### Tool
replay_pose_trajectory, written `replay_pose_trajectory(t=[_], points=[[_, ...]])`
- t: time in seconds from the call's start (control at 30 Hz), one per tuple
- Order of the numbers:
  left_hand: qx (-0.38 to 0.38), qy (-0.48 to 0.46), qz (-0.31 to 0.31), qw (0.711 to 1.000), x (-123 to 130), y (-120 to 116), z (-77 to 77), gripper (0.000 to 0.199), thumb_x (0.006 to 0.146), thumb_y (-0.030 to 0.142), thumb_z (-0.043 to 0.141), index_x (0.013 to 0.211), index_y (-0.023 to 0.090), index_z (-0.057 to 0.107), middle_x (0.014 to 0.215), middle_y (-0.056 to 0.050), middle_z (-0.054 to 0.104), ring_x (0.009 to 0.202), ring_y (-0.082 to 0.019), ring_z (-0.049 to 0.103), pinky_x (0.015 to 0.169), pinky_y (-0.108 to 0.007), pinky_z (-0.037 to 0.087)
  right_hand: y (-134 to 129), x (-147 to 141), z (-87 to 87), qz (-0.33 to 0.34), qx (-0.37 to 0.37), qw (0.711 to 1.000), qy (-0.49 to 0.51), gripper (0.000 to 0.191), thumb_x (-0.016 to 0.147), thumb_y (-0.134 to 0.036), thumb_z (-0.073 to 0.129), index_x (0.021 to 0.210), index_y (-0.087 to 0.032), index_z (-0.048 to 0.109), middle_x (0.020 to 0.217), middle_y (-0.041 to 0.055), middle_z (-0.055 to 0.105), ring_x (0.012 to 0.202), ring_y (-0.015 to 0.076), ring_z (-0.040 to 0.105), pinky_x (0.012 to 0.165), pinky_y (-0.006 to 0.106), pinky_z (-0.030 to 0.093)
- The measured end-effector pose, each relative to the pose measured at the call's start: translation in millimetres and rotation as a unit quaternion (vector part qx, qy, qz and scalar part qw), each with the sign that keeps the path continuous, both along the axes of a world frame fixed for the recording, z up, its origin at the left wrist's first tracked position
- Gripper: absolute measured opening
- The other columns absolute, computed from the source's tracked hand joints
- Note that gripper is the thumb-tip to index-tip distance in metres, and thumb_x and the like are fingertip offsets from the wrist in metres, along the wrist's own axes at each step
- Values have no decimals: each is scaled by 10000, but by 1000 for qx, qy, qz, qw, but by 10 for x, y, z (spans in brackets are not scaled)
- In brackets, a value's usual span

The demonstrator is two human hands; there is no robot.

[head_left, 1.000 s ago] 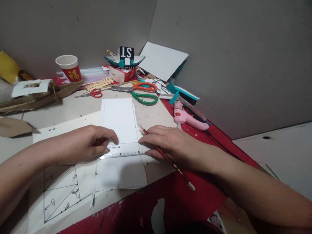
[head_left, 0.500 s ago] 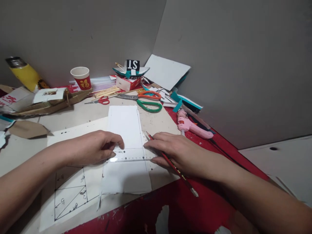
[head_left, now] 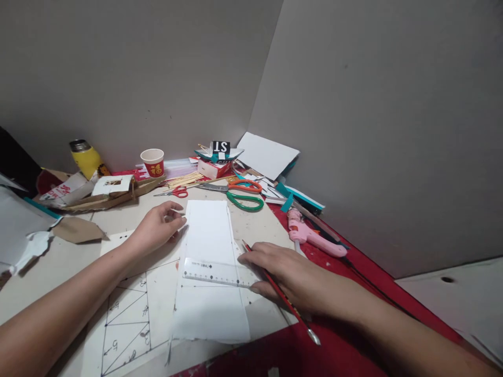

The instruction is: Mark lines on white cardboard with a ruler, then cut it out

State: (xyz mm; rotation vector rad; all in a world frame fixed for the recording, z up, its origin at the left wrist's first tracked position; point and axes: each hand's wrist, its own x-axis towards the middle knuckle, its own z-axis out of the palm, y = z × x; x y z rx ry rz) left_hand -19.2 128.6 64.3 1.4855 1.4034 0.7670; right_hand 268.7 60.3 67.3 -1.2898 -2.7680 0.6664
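Note:
A clear plastic ruler lies across a white sheet of card, slightly slanted, just above a thin pencilled line. My right hand pinches the ruler's right end between thumb and fingers. The same hand also holds a red and black pencil, its point toward the card and its other end out over the red surface. At the card's left edge, my left hand is raised with fingers apart and nothing in them. Beneath the card lies a larger cream sheet with a drawn pattern of lines and numbers.
Beyond the card lie scissors with orange and green handles and small red scissors. A pink glue gun rests at right. A paper cup, a yellow bottle and a cardboard boat stand toward the back left.
My left hand has let go of the ruler and moved left, its fingers opening. The ruler has tilted and shifted away from the drawn line. The view has tipped upward.

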Motion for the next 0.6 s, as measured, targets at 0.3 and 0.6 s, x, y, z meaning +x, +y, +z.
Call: replay_pose_trajectory(t=[0.3, 0.6], points=[[-76, -128, 27, 988, 40, 127, -51, 445, 691, 299, 816, 1050, 141, 607, 604, 18, 564, 463, -85, 466, 398, -196, 286, -49, -33, 37, 48, -14, 996, 70, 94, 896, -109, 529, 916, -198, 552, 914, 55, 616, 822, 191, 585, 726, 307, 480], [-92, -183, 20, 979, 84, 75, -41, 343, 760, 260, 770, 1038, 149, 601, 656, 17, 574, 496, -84, 525, 416, -182, 388, -49, -34, 36, 88, -12, 993, 83, 96, 904, -101, 510, 909, -188, 550, 915, 52, 613, 829, 182, 563, 740, 304, 469]])
